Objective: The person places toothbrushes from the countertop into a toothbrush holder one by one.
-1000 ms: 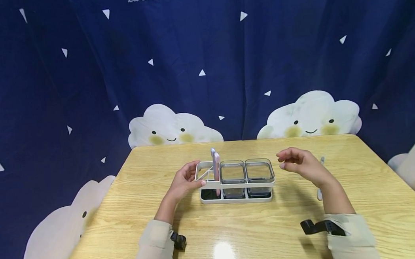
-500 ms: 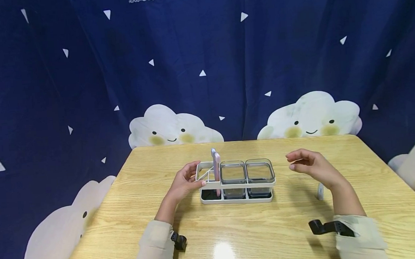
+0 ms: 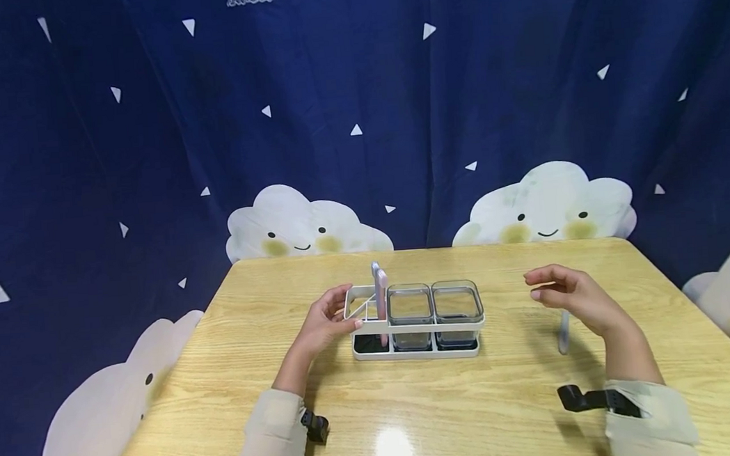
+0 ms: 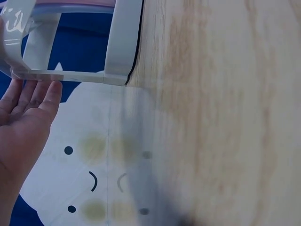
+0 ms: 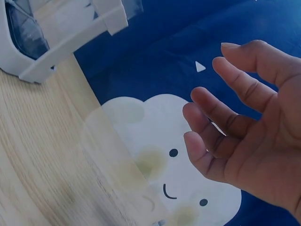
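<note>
Where the sleeves enter at the lower edge of the head view, a wooden table (image 3: 426, 405) is seen. Right of centre, the right hand (image 3: 573, 297) is held above the tabletop, fingers loosely curled and released, grasping nothing; a pale toothbrush (image 3: 563, 333) lies just beneath it. At centre, the white rack (image 3: 418, 350) is touched at its left end by the left hand (image 3: 327, 322), fingers straight. A pink toothbrush (image 3: 381, 302) stands upright in the leftmost compartment, beside two clear cups (image 3: 435, 307). Behind, a blue cloud-printed curtain (image 3: 358, 117) is hung.
</note>
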The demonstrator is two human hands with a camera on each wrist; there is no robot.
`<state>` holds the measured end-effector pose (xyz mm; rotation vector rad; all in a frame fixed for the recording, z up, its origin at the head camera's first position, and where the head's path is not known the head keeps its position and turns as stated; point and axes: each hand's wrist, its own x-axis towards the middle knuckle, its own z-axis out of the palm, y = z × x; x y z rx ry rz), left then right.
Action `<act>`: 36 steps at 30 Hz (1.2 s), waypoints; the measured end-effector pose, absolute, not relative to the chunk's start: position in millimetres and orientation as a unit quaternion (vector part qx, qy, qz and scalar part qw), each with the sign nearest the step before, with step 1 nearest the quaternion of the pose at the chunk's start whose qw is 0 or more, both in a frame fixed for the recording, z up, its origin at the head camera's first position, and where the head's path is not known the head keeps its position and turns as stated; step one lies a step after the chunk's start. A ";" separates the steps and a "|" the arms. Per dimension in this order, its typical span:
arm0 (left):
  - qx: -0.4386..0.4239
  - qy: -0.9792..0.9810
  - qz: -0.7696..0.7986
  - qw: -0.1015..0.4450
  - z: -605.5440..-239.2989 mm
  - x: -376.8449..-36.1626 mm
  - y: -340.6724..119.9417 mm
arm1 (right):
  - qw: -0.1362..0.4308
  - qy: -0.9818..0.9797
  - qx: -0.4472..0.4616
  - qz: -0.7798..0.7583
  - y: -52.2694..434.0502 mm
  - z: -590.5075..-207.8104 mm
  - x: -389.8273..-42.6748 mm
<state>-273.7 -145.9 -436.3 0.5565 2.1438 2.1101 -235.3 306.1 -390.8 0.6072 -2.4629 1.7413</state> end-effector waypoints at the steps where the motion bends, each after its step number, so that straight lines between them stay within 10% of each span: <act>1: 0.185 0.702 0.687 0.039 -437.7 -274.6 -145.8 | 0.032 -0.802 0.194 0.565 307.8 -391.7 -235.0; 36: 0.174 0.695 0.696 0.054 -434.6 -274.8 -144.8 | 0.032 -0.756 0.085 0.648 381.1 -438.7 -242.8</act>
